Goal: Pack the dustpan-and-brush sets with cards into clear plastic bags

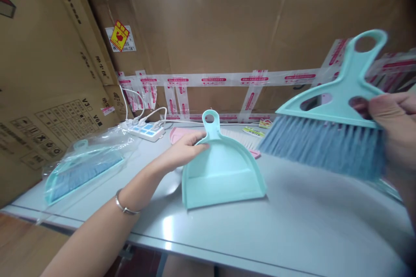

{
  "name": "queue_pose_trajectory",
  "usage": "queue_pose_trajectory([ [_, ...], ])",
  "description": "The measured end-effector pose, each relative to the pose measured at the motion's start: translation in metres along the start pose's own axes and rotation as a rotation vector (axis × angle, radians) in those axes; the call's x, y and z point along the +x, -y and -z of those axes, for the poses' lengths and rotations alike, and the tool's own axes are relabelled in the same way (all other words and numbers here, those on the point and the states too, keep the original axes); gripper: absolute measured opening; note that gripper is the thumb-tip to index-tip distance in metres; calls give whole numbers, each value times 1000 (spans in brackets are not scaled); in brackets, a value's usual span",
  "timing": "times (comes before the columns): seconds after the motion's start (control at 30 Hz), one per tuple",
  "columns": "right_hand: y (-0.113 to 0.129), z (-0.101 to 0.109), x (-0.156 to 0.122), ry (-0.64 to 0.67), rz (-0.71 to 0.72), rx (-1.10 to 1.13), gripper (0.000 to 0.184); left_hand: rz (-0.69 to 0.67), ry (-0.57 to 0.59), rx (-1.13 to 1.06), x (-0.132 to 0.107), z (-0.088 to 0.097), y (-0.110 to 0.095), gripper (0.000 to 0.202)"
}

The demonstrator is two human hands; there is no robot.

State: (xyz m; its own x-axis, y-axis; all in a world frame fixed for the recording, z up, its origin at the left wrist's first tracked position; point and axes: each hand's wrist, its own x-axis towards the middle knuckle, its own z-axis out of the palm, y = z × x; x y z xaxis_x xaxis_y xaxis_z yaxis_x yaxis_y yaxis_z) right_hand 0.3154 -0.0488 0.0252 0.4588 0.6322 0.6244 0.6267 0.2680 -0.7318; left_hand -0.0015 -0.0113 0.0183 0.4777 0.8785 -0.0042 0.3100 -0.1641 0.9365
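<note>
My left hand (182, 152) grips the upper left edge of a mint-green dustpan (224, 166), thumb on its inner face. The dustpan leans back with its front lip on the table and its looped handle pointing up. At the right, my right hand (394, 117) holds a mint-green hand brush (338, 99) by the right end of its head, fingers partly hidden behind it. The brush is raised above the table, blue-grey bristles down and looped handle up. Behind the dustpan lie a pink dustpan (178, 134) and a pink brush with pale bristles (242, 140), both partly covered.
A plastic-bagged mint dustpan and brush set (86, 173) lies at the left of the grey table (227, 233). A white power strip (146, 130) with plugged cables sits at the back. Cardboard boxes (211, 21) wall the back and left. Small packets (253, 131) lie behind.
</note>
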Motion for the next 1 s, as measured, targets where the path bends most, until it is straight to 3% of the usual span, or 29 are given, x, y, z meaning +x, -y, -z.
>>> queue_pose_trajectory([
  [0.1, 22, -17, -21, 137, -281, 289, 34, 49, -41, -170, 12, -10, 14, 38],
  [0.23, 39, -50, -58, 515, -107, 201, 31, 34, -34, -272, 21, -19, 30, 39],
  [0.33, 34, -68, -73, 617, 10, 134, 29, 27, -56, -240, 21, -23, 33, 50],
  [0.5, 27, -80, -79, 546, 257, 56, 19, -80, -19, -113, 16, -30, 28, 45],
  [0.63, 26, -84, -79, 369, 517, -79, 18, -119, -45, -63, 15, -32, 26, 42],
  [0.7, 26, -87, -75, 276, 537, -125, 22, -103, -57, -62, 16, -32, 27, 41],
  [0.77, 28, -93, -65, 297, 426, -59, 34, -93, -66, -42, 16, -32, 28, 41],
  [0.8, 30, -97, -59, 377, 305, 2, 41, -93, -63, -30, 16, -32, 29, 41],
  [0.9, 39, -112, -42, 763, -122, 151, 50, -108, -38, -4, 14, -33, 31, 40],
  [0.93, 41, -117, -39, 872, -200, 175, 47, -108, -33, 0, 14, -32, 31, 40],
  [1.0, 44, -126, -35, 979, -223, 194, 42, -101, -35, 16, 14, -32, 33, 40],
])
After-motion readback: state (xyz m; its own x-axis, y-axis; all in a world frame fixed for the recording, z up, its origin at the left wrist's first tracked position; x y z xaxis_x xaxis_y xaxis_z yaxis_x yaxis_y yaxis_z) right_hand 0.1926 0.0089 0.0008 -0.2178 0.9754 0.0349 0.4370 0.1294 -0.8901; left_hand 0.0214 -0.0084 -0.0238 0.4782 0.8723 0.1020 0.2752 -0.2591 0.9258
